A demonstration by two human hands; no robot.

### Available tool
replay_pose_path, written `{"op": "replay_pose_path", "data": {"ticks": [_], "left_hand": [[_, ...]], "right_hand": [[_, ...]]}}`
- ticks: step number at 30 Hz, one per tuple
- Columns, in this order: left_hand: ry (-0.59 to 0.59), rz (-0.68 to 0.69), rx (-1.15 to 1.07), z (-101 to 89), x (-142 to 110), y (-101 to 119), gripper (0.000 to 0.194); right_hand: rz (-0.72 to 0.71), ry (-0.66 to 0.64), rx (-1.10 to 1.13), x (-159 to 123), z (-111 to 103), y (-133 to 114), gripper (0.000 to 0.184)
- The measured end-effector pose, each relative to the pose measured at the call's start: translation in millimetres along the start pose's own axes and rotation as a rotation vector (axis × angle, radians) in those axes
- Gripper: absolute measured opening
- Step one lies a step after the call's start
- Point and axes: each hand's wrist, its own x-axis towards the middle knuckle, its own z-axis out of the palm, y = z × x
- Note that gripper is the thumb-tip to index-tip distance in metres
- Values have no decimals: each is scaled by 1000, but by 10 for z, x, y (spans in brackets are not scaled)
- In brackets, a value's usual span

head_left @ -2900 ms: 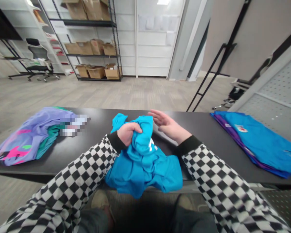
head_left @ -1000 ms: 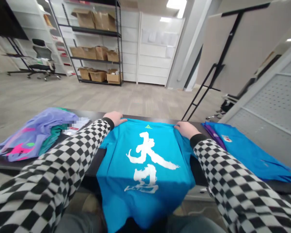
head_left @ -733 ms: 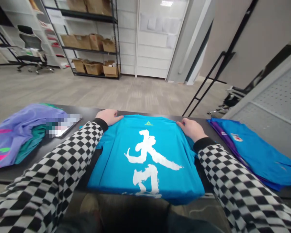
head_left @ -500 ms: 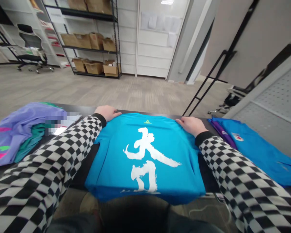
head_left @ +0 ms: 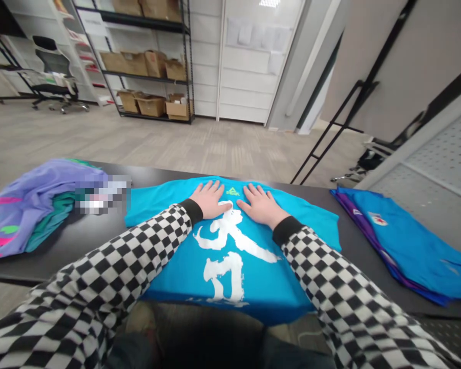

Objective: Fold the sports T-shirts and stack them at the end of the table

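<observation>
Head: L hand, R hand on tee.

Black-and-white checkerboard sleeves cross a cyan T-shirt bearing white brushstroke characters and a lime-green triangle logo on a black bench; a lilac garment splashed pink and green lies at its left edge, a blue-and-purple garment at its right.

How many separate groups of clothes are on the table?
3: a purple and teal pile at left, a blue T-shirt under the left hand and right hand, a blue and purple pile at right.
</observation>
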Motion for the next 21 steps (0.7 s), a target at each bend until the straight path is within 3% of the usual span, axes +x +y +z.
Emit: {"op": "replay_pose_path", "data": {"ticks": [4,9,12,15,18,21], "left_hand": [[27,-25,-5,-22,-12,-165,111],[-16,-76,0,-148,-35,-408,99],[-54,-102,32,-143,-28,-519,100],[-71,-132,69,-102,-26,-558,105],[-91,-154,92,-95,-44,-551,107],[-112,-186,127,-207,-31,-494,107]], "right_hand": [[-5,-14,-40,-27,27,47,98],[80,77,-37,-84,-269,339,85],[152,-8,-99,-143,-394,594,82],[166,-100,-181,-168,-391,744,84],[177,-104,-210,-136,-343,769,88],[186,-112,-164,-109,-374,825,91]]}}
